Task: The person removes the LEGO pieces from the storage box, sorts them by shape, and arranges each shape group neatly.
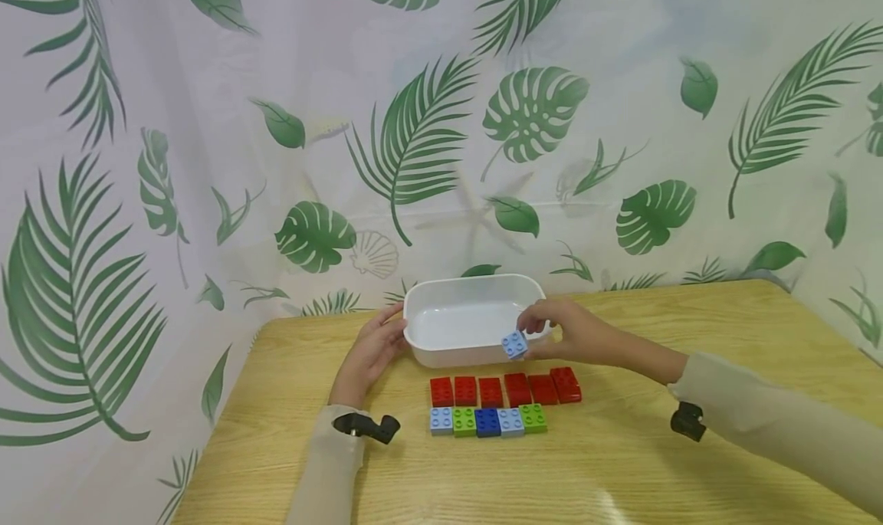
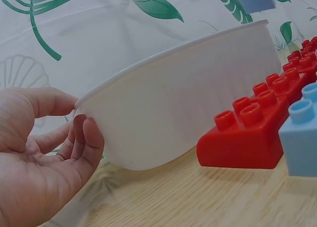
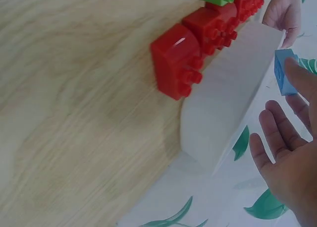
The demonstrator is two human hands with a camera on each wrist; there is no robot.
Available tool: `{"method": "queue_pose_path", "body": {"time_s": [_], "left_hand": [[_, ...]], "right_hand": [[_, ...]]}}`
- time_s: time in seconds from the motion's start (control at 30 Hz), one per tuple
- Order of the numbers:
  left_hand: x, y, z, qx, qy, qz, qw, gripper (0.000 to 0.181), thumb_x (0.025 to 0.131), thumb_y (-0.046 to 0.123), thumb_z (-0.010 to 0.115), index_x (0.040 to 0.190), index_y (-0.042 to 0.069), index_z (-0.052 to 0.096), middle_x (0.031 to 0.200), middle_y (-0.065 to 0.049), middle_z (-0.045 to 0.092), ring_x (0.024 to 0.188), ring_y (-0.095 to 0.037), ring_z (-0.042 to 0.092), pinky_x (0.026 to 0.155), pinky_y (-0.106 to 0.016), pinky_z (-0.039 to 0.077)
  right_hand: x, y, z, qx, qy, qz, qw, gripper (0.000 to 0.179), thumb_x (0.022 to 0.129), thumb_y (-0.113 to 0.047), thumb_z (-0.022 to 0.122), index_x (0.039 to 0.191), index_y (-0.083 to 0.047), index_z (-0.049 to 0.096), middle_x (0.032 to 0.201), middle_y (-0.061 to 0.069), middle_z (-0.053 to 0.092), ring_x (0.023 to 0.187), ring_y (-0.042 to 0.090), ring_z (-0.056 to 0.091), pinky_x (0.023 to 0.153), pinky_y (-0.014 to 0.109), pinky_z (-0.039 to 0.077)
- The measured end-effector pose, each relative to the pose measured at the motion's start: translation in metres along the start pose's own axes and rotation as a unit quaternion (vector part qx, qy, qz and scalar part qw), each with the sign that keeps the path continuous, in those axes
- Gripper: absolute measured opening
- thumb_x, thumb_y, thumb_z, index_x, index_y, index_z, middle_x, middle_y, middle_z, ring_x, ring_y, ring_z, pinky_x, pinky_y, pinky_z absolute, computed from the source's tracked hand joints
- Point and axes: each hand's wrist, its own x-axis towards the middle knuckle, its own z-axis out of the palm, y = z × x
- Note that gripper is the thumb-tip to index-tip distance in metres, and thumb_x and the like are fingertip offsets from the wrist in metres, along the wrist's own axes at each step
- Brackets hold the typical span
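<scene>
A white plastic tub [image 1: 448, 356] stands on the table with its inside bare. At its left end my left hand [image 1: 372, 352] holds it, thumb near the rim and fingers [image 2: 91, 138] curled against the end wall. My right hand [image 1: 572, 329] pinches a light blue toy building brick [image 1: 514, 345] between thumb and forefinger, the other fingers loosely bent. That brick is raised at the tub's near right rim; the right wrist view also shows the light blue brick [image 3: 283, 73] above the tub's edge.
Several red bricks [image 1: 490, 392] line up just in front of the tub. Nearer me runs a row of light blue, green [image 1: 464, 422] and dark blue [image 1: 487, 422] bricks. Behind the wooden table [image 1: 621, 456] hangs a leaf-patterned sheet [image 1: 441, 126].
</scene>
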Motion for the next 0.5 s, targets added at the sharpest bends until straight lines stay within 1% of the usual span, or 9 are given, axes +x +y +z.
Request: {"method": "queue_pose_path", "body": {"time_s": [0.13,0.2,0.4,0.5], "left_hand": [[-0.001,0.000,0.001,0.003,-0.001,0.004,1.0000,0.052,0.102,0.005,0.053,0.153,0.004,0.041,0.125,-0.009,0.061,0.099,-0.012,0.062,0.080,-0.022,0.051],[-0.001,-0.001,0.001,0.003,-0.001,0.006,1.0000,0.053,0.102,0.005,0.053,0.154,0.004,0.041,0.128,-0.011,0.061,0.099,-0.013,0.062,0.079,-0.022,0.052],[0.000,0.000,0.000,0.001,0.000,0.001,1.0000,0.053,0.102,0.005,0.054,0.154,0.005,0.040,0.122,-0.005,0.063,0.096,-0.010,0.063,0.081,-0.023,0.052],[0.000,0.001,0.001,-0.001,0.000,-0.002,1.0000,0.054,0.102,0.005,0.054,0.154,0.005,0.040,0.126,-0.007,0.062,0.096,-0.010,0.063,0.081,-0.023,0.053]], "right_hand": [[-0.013,0.003,-0.002,-0.001,-0.027,0.026,0.9993,0.032,0.084,-0.024,0.084,0.112,-0.015,0.070,0.105,-0.005,0.071,0.098,0.024,0.064,0.087,0.041,0.056],[-0.020,0.004,-0.003,-0.004,-0.039,0.039,0.9985,0.033,0.084,-0.027,0.084,0.112,-0.017,0.070,0.106,-0.007,0.070,0.098,0.023,0.063,0.088,0.041,0.055],[-0.037,0.008,-0.004,-0.009,-0.061,0.045,0.9971,0.034,0.082,-0.033,0.085,0.110,-0.020,0.070,0.103,-0.010,0.068,0.096,0.019,0.061,0.086,0.037,0.054],[-0.045,0.009,-0.004,-0.008,-0.073,0.040,0.9965,0.034,0.082,-0.035,0.085,0.107,-0.020,0.069,0.101,-0.011,0.068,0.095,0.018,0.061,0.085,0.038,0.054]]}}
